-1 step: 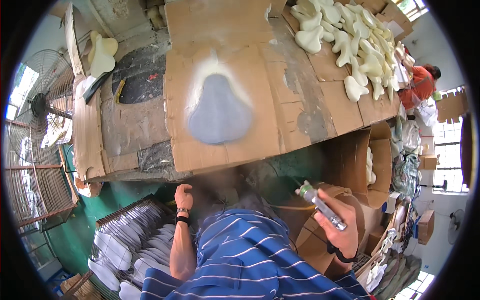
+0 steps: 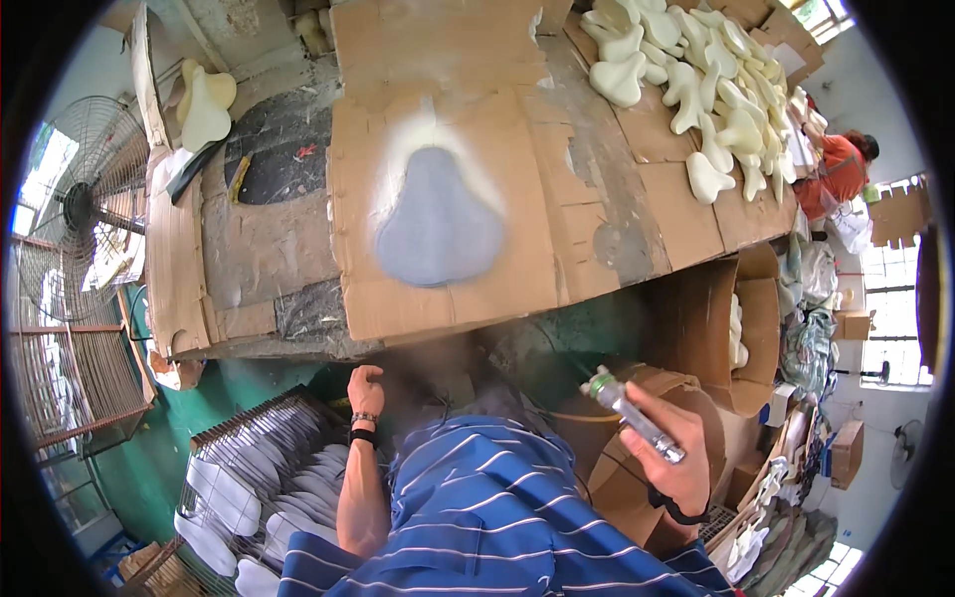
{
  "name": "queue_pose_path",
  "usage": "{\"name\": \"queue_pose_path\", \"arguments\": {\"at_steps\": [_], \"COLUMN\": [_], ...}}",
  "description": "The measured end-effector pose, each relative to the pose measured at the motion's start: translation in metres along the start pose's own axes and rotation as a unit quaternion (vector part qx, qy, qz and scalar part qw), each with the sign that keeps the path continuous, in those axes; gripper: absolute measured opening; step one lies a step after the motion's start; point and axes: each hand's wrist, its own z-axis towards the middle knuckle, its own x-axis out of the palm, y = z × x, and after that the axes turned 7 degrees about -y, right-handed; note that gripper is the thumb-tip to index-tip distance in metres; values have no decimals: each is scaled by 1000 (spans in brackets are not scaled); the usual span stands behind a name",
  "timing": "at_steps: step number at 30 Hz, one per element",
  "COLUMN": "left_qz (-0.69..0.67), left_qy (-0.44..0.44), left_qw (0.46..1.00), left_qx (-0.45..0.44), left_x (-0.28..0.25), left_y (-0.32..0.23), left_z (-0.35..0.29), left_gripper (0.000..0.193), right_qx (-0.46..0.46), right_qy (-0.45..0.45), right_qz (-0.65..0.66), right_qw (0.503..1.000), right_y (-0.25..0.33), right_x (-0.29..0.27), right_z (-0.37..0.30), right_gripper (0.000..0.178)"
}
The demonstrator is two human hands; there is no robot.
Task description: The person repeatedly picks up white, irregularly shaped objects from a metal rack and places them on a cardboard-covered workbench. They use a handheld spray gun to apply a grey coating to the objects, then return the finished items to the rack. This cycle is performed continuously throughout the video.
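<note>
My right hand [image 2: 679,438] is wrapped round a silver spray gun [image 2: 637,418] with a green part at its front end, held off the table's near edge on the right. My left hand [image 2: 366,390] hangs just below the table edge with its fingers curled in, and I see nothing in it. A grey-blue, bicycle-saddle-shaped foam pad [image 2: 438,224] lies on a cardboard sheet [image 2: 517,269], apart from both hands. Pale overspray rings its narrow far end.
Cream foam saddle pads [image 2: 716,80] are heaped at the far right, with two more [image 2: 206,111] at far left. A wire rack of grey pads [image 2: 239,497] stands lower left. Cardboard boxes [image 2: 756,328] stand at right. A fan [image 2: 85,204] is at left; another person [image 2: 841,169] sits far right.
My right hand and the spray gun have shifted very slightly to the left. My left hand and the pad have stayed where they were.
</note>
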Motion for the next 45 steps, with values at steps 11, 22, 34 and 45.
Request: {"name": "queue_pose_path", "arguments": {"at_steps": [11, 22, 34, 45], "left_qz": [6, 5, -6, 8], "left_qy": [-14, -9, -1, 22], "left_qw": [1000, 1000, 1000, 1000], "left_qx": [16, 4, 29, 10], "left_x": [-2, 0, 3, 2], "left_y": [-3, 11, -7, -6], "left_z": [2, -10, 12, 3], "left_gripper": [32, 32, 33, 33], "right_qx": [-54, -38, -36, -56], "right_qy": [10, -13, -82, -69], "right_qz": [28, 7, 29, 16], "right_qw": [998, 999, 996, 996], "right_y": [20, 13, 14, 18], "right_x": [22, 11, 15, 16], "right_z": [25, 19, 18, 26], "right_gripper": [60, 58, 55, 55]}}
